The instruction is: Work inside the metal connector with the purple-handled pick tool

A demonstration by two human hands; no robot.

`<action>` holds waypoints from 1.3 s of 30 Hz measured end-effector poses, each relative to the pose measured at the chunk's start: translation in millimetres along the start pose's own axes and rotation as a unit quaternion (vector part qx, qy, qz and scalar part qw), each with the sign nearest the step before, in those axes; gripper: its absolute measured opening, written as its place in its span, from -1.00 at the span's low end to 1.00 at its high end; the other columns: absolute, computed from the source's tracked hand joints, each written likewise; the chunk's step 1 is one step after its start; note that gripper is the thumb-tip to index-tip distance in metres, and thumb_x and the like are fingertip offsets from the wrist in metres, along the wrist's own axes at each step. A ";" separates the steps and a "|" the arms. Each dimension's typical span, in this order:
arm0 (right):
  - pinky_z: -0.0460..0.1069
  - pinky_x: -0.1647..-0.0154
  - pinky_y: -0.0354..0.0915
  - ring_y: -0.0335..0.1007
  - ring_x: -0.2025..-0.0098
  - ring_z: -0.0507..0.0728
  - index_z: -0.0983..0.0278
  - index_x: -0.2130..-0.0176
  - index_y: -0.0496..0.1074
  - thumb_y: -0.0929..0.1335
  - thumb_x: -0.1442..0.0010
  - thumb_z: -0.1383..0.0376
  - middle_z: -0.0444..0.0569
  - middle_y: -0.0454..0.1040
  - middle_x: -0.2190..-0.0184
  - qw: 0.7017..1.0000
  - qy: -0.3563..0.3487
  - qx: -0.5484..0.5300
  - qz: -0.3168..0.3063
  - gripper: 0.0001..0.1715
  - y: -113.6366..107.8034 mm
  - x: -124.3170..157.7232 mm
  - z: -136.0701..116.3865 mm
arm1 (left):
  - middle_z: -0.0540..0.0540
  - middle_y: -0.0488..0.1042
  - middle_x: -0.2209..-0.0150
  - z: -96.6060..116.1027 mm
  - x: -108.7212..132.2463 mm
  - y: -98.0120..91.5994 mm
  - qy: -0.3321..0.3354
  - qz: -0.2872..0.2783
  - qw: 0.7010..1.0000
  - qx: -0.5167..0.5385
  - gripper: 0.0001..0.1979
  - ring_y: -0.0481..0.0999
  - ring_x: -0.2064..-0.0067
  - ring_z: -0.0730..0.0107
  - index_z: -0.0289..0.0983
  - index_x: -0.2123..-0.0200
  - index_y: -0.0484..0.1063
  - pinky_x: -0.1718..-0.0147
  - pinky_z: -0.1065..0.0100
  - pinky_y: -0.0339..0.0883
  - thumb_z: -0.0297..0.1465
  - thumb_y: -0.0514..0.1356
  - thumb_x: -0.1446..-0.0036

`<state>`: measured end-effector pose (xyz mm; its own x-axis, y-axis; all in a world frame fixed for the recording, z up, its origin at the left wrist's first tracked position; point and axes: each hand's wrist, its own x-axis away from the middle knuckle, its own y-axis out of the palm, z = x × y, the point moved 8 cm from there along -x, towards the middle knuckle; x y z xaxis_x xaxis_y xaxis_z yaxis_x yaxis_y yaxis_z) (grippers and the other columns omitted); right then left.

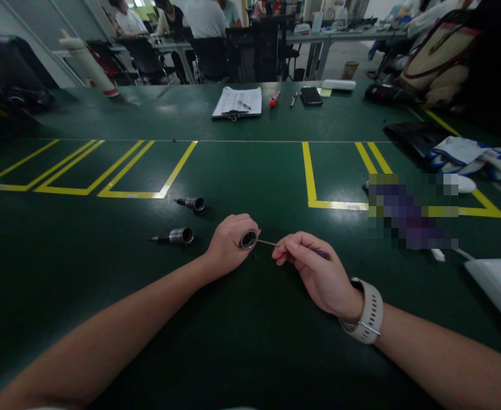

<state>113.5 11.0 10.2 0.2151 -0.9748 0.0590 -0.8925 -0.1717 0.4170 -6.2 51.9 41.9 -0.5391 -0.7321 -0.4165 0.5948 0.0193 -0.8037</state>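
Note:
My left hand (231, 245) is closed around a hollow cylindrical metal part (242, 244), its round open end facing me; the rest of it is hidden in my fingers. A slim screwdriver (267, 243) with a dark handle is pinched in my right hand (314, 265). Its thin shaft points left, and the tip is at the rim of the part's opening; how far inside it reaches I cannot tell. To the left lie two similar metal parts, an upper one (196, 204) and a lower one (182, 236), each with a narrow dark stem pointing left.
Yellow tape (134, 195) marks the green table (241, 176). Farther back lie a clipboard (237, 102), a red-tipped tool (275, 100), a pen (293, 99) and a phone (310, 95). Gloves (468, 155) and a white device (500, 285) are at right. People sit beyond.

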 end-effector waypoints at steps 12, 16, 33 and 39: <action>-0.03 0.40 0.17 0.25 0.46 0.04 0.27 0.52 0.44 0.29 -0.11 0.34 -0.11 0.39 0.54 0.999 -0.016 0.018 0.038 -0.79 -6.4 -0.6 -7.1 | 0.00 0.33 0.52 -7.5 1.2 6.8 -0.011 -0.043 0.997 -0.058 -0.86 0.30 0.47 0.44 -0.29 0.54 0.27 0.44 0.36 0.11 -0.54 0.07 -0.04; -0.04 0.43 0.14 0.22 0.48 0.03 0.27 0.54 0.42 0.29 -0.10 0.34 -0.12 0.37 0.57 0.998 -0.010 0.037 0.053 -0.78 -9.5 -1.0 -5.8 | 0.01 0.31 0.53 -8.5 0.6 8.2 -0.017 -0.047 0.997 -0.064 -0.85 0.30 0.47 0.43 -0.29 0.55 0.26 0.44 0.37 0.11 -0.54 0.06 -0.04; -0.02 0.41 0.15 0.22 0.47 0.05 0.25 0.51 0.39 0.29 -0.16 0.30 -0.14 0.34 0.55 0.990 -0.074 0.119 0.030 -0.78 -11.1 3.0 -6.2 | 0.02 0.32 0.53 -9.6 0.5 8.9 -0.033 -0.038 0.998 -0.047 -0.88 0.31 0.47 0.44 -0.28 0.52 0.27 0.44 0.37 0.15 -0.51 0.09 -0.05; -0.03 0.41 0.16 0.21 0.44 0.04 0.24 0.43 0.37 0.26 -0.21 0.32 -0.13 0.31 0.49 0.964 -0.143 0.224 0.032 -0.81 -3.3 10.4 -24.9 | 0.05 0.30 0.54 -26.8 4.1 -6.9 -0.120 0.065 0.991 -0.011 -0.84 0.30 0.50 0.49 -0.29 0.55 0.25 0.53 0.44 0.14 -0.43 0.15 -0.04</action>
<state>128.6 5.0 32.0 0.0940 -0.9738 -0.2070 -0.9956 -0.0926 -0.0162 -28.5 67.1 34.4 -0.3003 -0.8633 -0.4057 0.6352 0.1363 -0.7602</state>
